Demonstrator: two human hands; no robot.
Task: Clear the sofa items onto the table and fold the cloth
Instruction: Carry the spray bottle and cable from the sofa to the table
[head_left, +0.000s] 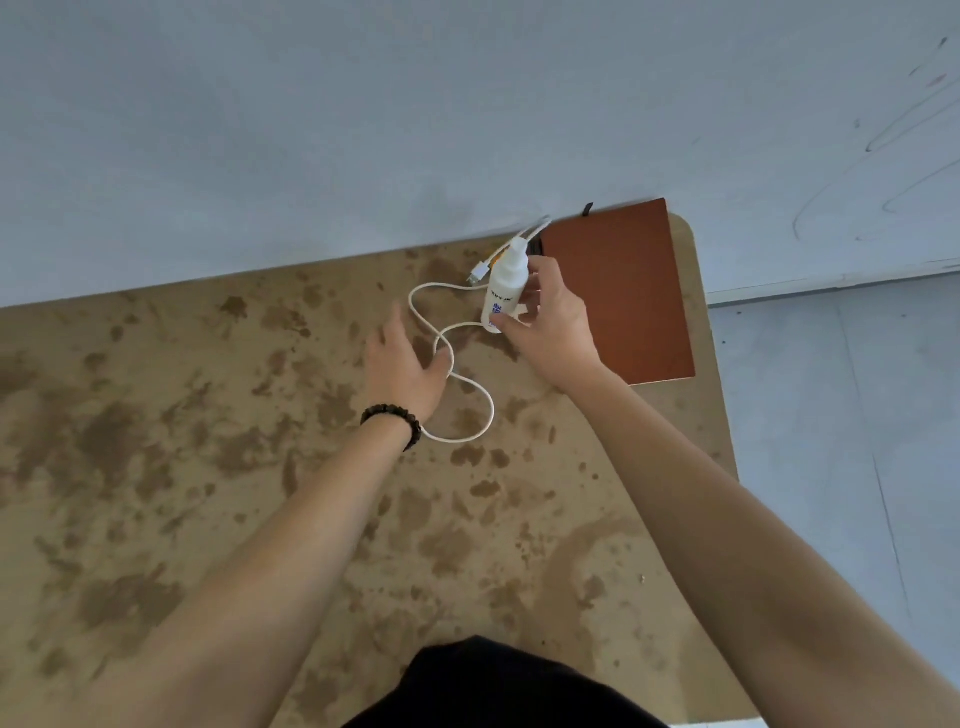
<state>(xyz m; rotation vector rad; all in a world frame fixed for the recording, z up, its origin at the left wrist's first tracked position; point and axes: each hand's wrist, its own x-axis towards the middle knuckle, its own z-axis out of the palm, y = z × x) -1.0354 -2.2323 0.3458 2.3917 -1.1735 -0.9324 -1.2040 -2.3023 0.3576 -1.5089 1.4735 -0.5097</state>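
A small white bottle (505, 286) with blue print stands upright near the far edge of the stained brown table (208, 467). My right hand (550, 322) grips it between thumb and fingers. A white cable (470, 384) lies in loops on the table, its plug end beside the bottle. My left hand (408, 364), a dark bead bracelet on its wrist, hovers with fingers spread over the cable's loops, its thumb at the cable. A brown notebook (623, 296) lies flat at the table's far right corner, just right of the bottle. No sofa or cloth is in view.
A pale grey wall (363, 130) runs along the table's far edge. Grey floor (841, 441) shows to the right past the table's rounded corner. My dark clothing (498, 686) fills the bottom centre.
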